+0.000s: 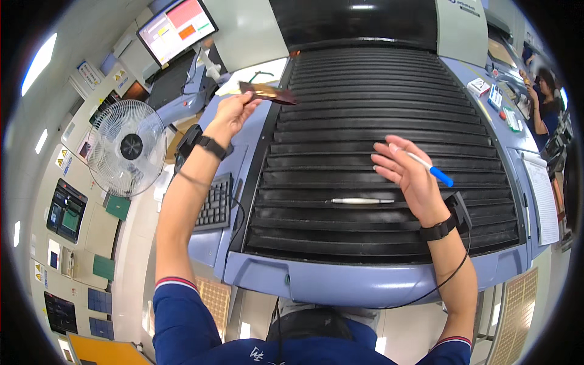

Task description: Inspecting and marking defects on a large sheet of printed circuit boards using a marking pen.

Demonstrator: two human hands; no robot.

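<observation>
My left hand [232, 113] is raised at the far left edge of the black ribbed cover [377, 161]. Between its thumb and fingers it pinches a thin, dark reddish-brown sheet [277, 95] with a shiny gold patch, whose free end sticks out to the right over the ribs. Above the right side of the cover is my right hand [410, 176], palm partly turned up. A white marker with a blue cap [439, 175] lies across it, gripped at the thumb, the cap pointing right and toward me. A slim white pen [363, 201] rests on the ribs left of that hand.
A keyboard [214, 204], a fan [129, 146] and a monitor [176, 30] stand on the left. Small boxes [479, 87] and a notepad [540, 194] sit along the machine's right side. A person [544, 109] is at the far right. A cable [450, 277] hangs from my right wrist.
</observation>
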